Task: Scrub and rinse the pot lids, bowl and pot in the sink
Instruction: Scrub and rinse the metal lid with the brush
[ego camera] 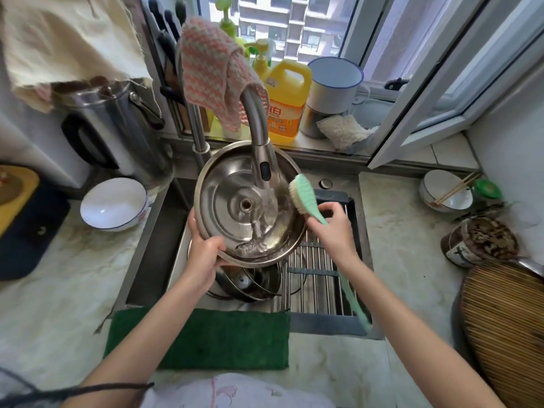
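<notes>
A large steel pot lid (pixel 226 207) is held tilted over the sink (pixel 153 254), inner side up, under the running faucet (pixel 260 160). My left hand (pixel 204 254) grips its near-left rim. My right hand (pixel 331 228) holds a long green brush (pixel 304 195); its bristles touch the lid's right edge where the water falls. Below the lid, a steel pot (pixel 250 285) lies in the sink basin, partly hidden. A white bowl (pixel 113 204) sits on the counter to the left.
A metal drying rack (pixel 319 278) spans the sink's right half. A green cloth (pixel 203 338) lies on the front edge. Yellow detergent jug (pixel 287 101) and enamel mug (pixel 334 83) stand on the sill. A steel kettle (pixel 117 128) stands left; bowl with chopsticks (pixel 446 191) and jar (pixel 479 241) right.
</notes>
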Motion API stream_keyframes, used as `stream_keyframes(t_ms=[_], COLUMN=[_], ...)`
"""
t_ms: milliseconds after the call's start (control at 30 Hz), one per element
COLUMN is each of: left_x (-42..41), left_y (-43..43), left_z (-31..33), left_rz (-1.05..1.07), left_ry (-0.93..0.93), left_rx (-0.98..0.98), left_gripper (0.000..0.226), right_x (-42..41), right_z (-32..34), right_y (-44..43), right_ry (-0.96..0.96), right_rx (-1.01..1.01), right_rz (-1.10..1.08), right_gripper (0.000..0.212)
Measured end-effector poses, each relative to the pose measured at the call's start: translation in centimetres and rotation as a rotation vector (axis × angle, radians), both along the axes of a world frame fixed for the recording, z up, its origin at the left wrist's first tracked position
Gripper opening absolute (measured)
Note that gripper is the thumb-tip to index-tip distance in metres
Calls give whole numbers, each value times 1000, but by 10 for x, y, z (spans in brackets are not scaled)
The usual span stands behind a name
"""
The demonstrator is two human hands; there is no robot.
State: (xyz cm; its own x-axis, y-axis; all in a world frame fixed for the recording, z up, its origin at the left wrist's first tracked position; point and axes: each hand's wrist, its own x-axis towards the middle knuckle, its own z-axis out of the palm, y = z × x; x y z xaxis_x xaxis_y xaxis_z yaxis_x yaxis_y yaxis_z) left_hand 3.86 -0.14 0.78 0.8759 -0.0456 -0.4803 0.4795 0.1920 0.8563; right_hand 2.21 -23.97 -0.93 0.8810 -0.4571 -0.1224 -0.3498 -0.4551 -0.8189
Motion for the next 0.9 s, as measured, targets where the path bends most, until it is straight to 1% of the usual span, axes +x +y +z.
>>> stream_keyframes(t_ms=[67, 133, 167, 233, 300, 333, 400, 433, 467, 500, 533, 567, 600, 633, 667, 700, 767, 800, 833, 867, 900], left_x=[-1, -4, -7, -10, -9, -6, 2, 7, 12, 15, 18, 19, 17, 17, 17, 18, 24, 32, 43, 56, 71], left_y=[-2, -8, -12, -20, -23, -22, -21, -21, -23, -26, -30, -35, -42, -50, -59, -66, -71, -70, -66, -62, -59], left_z=[-3, -1, 3, 10, 11, 9, 3, -1, -6, -11, -16, -21, -27, -33, -39, -44, -52, -55, -59, -62, -62], left_rz=[-11, -12, -24, -55, -68, -78, -133, -157, -166, -157, -147, -152, -196, -292, -455, -666, -1077, -1221, -1326, -1397, -1431], left_ry=[-7, -7, -10, -6, 15, 32, 46, 26, -22, -101, -204, -342, -504, -648, -742, -810, -906, -965, -1044, -1132, -1193], left_rx=[-2, -39, -67, -116, -142, -143, -104, -43, 75, 275, 522, 755, 926, 1025, 1080, 1116, 1113, 1099, 1128, 1222, 1368], left_gripper=[95, 84, 72, 55, 47, 45, 44, 46, 51, 64, 80, 90, 91, 87, 78, 70, 61, 59, 59, 59, 60], right_x=[-1, -1, -2, -1, -1, -2, -2, -2, -1, 0, 1, 3, 2, 3, 3, 3, 3, 3, 2, 2, 2], right_z=[-7, -10, -11, -13, -11, -8, 0, 3, 7, 11, 15, 20, 25, 31, 37, 44, 53, 57, 59, 61, 62], right_y=[-1, 0, 2, 3, 1, 0, -3, -5, -6, -6, -6, -6, -5, -4, -4, -3, -4, -6, -9, -12, -16], right_ry=[-132, -156, -133, -62, 25, 54, 67, 54, 41, 18, -16, -50, -64, -67, -68, -76, -104, -110, -104, -94, -75], right_rx=[118, 286, 368, 540, 689, 715, 646, 599, 554, 517, 457, 375, 276, 182, 95, 21, -129, -208, -262, -295, -321], right_rz=[-177, -211, -187, -159, -164, -154, -150, -177, -223, -277, -319, -334, -331, -322, -311, -302, -273, -254, -234, -219, -203], right_gripper=[29, 33, 35, 29, 25, 21, 7, 4, 5, 6, 7, 9, 9, 9, 9, 13, 20, 22, 24, 26, 26])
